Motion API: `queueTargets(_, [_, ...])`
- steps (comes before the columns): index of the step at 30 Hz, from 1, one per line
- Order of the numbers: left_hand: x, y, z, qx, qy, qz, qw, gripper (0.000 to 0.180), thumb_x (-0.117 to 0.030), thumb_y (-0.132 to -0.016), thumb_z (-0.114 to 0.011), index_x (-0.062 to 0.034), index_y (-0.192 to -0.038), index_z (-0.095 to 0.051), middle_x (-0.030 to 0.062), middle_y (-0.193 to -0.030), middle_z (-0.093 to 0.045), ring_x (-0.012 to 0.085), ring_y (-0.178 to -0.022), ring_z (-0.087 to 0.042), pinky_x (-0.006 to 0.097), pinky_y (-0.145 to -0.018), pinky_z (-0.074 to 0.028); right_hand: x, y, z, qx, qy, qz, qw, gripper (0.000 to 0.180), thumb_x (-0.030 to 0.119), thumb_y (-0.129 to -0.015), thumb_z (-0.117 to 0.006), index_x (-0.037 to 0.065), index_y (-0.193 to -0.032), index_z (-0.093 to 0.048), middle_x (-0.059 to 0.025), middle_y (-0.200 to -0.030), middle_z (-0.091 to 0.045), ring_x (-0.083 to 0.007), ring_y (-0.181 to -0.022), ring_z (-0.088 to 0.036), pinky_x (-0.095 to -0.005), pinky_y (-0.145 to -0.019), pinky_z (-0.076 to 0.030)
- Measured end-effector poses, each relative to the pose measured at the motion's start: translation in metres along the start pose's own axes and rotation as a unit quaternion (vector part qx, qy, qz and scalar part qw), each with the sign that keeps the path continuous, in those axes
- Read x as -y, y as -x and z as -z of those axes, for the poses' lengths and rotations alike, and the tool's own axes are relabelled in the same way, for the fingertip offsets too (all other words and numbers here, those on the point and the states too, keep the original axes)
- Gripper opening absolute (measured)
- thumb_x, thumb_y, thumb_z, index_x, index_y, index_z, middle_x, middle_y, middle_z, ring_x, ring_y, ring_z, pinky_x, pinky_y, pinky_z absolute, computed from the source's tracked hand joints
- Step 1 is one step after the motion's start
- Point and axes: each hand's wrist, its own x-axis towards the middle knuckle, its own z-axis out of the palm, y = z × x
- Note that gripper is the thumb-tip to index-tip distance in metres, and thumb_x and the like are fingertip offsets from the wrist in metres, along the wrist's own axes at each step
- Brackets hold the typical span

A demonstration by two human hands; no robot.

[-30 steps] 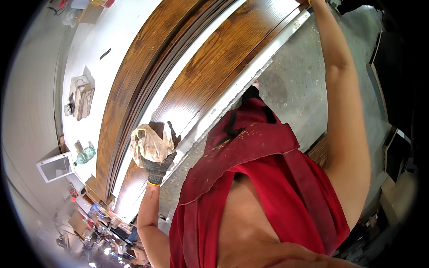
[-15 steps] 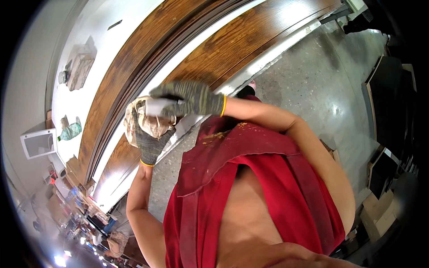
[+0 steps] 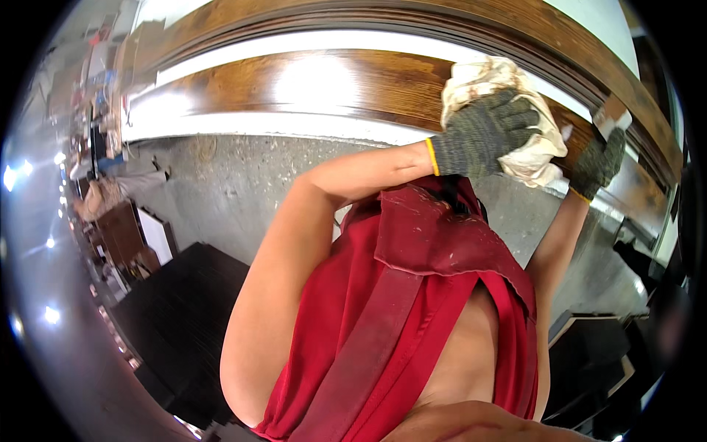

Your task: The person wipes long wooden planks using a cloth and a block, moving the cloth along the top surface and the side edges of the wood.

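My left hand point(image 3: 486, 131), in a dark grey-green knitted glove with a yellow cuff, presses a crumpled cream cloth point(image 3: 543, 151) with brown stains. The cloth lies over a glossy brown wooden board point(image 3: 398, 79), and part of it hangs past the near edge. The left fingers are bent over the cloth; the thumb is hidden. Further right, my right hand point(image 3: 600, 162), gloved alike, is closed round a small pale flat piece point(image 3: 613, 118) at the dark grooved moulding point(image 3: 508, 40). What kind of piece it is I cannot make out.
Another brown board point(image 3: 589, 40) runs along the far side, with white surface between. Concrete floor point(image 3: 243, 173) lies below the near edge. A black slab point(image 3: 180, 324) stands lower left, black panels point(image 3: 589, 353) lower right. A person point(image 3: 110, 193) is far left.
The view has turned and shifted along the boards. My hands have come apart: the left has taken the cloth onto the board, and the right has moved away to the right with the pale piece.
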Motion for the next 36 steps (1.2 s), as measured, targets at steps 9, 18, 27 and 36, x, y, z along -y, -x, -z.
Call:
queueTargets(9, [0.114,0.216,0.125,-0.143,-0.254,0.334,0.896,0.057,-0.039,-0.079,-0.070,-0.0098,-0.126,-0.058,0.0119,-0.117,-0.061,0.0304,-0.116,-0.053,0.043,-0.104,-0.038,-0.011,0.003,-0.005,0.035,-0.114,-0.149,0.982,0.028,0.002,-0.088,-0.059,0.000,-0.115,-0.062,-0.0217,-0.111,-0.063,-0.0379,-0.101,-0.062,-0.0427,-0.089,-0.051])
queueTargets(18, [0.142,0.234,0.253,-0.094,-0.212,0.566,0.791,0.085,-0.064,-0.081,-0.066,0.0035,-0.130,-0.051,0.0204,-0.111,-0.066,0.0286,-0.091,-0.066,0.037,-0.080,-0.052,-0.028,0.001,-0.003,0.047,-0.031,-0.057,0.997,0.033,0.005,-0.090,-0.059,0.005,-0.123,-0.062,-0.0212,-0.121,-0.061,-0.0341,-0.111,-0.060,-0.0420,-0.096,-0.050])
queueTargets(27, [0.052,0.018,0.097,0.042,0.010,0.316,0.948,0.056,-0.039,-0.067,-0.075,-0.0104,-0.114,-0.063,0.0117,-0.097,-0.067,0.0273,-0.090,-0.064,0.041,-0.082,-0.047,-0.004,-0.018,0.002,0.061,-0.339,-0.347,0.872,0.035,0.014,-0.097,-0.051,0.001,-0.130,-0.057,-0.0232,-0.133,-0.055,-0.0365,-0.123,-0.054,-0.0454,-0.101,-0.047])
queueTargets(36, [0.104,0.117,0.115,-0.143,0.015,0.186,0.972,0.067,-0.046,-0.076,-0.071,-0.0070,-0.128,-0.055,0.0112,-0.107,-0.063,0.0256,-0.105,-0.060,0.042,-0.092,-0.046,-0.083,0.016,-0.020,0.043,-0.122,0.004,0.992,0.032,0.007,-0.098,-0.050,0.006,-0.128,-0.060,-0.0211,-0.135,-0.053,-0.0350,-0.123,-0.053,-0.0444,-0.101,-0.050])
